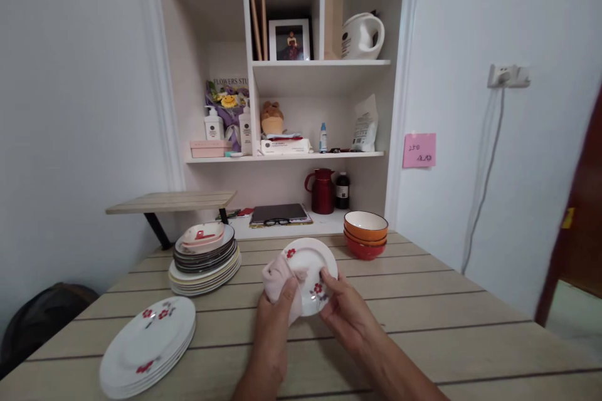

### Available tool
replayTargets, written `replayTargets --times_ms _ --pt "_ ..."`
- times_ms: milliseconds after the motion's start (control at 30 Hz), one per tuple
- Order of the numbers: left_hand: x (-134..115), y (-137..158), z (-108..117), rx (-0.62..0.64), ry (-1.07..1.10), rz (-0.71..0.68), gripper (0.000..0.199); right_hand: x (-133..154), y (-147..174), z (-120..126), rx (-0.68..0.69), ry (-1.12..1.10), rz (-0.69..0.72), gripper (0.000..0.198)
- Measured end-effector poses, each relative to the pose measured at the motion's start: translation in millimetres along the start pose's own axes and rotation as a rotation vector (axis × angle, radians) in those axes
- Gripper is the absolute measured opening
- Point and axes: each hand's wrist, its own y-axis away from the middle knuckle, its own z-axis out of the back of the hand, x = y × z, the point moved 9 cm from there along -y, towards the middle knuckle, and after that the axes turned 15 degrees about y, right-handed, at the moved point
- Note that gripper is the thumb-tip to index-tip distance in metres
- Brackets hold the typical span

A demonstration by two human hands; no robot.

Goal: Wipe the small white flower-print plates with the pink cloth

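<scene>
A small white plate (311, 257) with red flowers is held tilted up over the table, its face toward me. My right hand (345, 308) grips its right edge, thumb on the front. A pale pink cloth (278, 277) is bunched in my left hand (278, 310), which presses it against the plate's left side. Part of the plate is hidden behind the cloth. To the left lies a stack of white flowered plates (148, 344). Behind that stands a taller stack of mixed plates (205, 269) with a pink-rimmed dish (203, 235) on top.
Orange and red bowls (365, 235) are stacked at the right on the wooden table (423, 313). A small raised shelf (172, 202) stands at the back left. A red jug (322, 191), dark bottle (343, 190) and dark laptop-like slab (277, 213) sit in the wall cabinet.
</scene>
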Motion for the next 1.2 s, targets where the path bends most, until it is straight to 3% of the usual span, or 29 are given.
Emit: replayTargets --times_ms 100,167,333,467,600,767,967,1200 --pt "-2.9 0.9 5.2 -0.054 -0.048 -0.033 0.058 -0.4 -0.7 0.9 0.016 0.071 -0.022 0.039" --pt "-9.8 2.0 8.9 -0.100 -0.139 -0.097 0.052 11.0 -0.4 0.5 0.056 0.239 0.058 0.037" --pt "-35.0 6.6 -7.1 0.019 -0.423 -0.364 0.033 56.4 10.6 0.4 -0.021 0.811 0.459 0.034" --pt "-53.6 15.0 -20.0 0.138 -0.604 -0.637 0.019 76.3 27.0 -19.2 -0.009 1.151 0.789 0.021" --pt "-63.3 25.7 -30.2 0.237 -0.780 -0.836 0.018 79.2 36.2 -36.3 0.082 1.333 0.943 0.023" --pt "-64.0 26.0 -29.4 0.244 -0.746 -0.838 0.020 79.0 33.2 -37.1 0.122 1.317 0.891 0.012" --pt "-42.3 0.3 -7.2 0.066 -0.389 -0.391 0.042 49.1 14.2 -24.3 0.223 0.868 0.498 0.013" --pt "-28.6 -1.2 6.7 -0.095 -0.251 -0.170 0.053 28.1 6.7 -15.4 0.162 0.461 0.290 0.029"
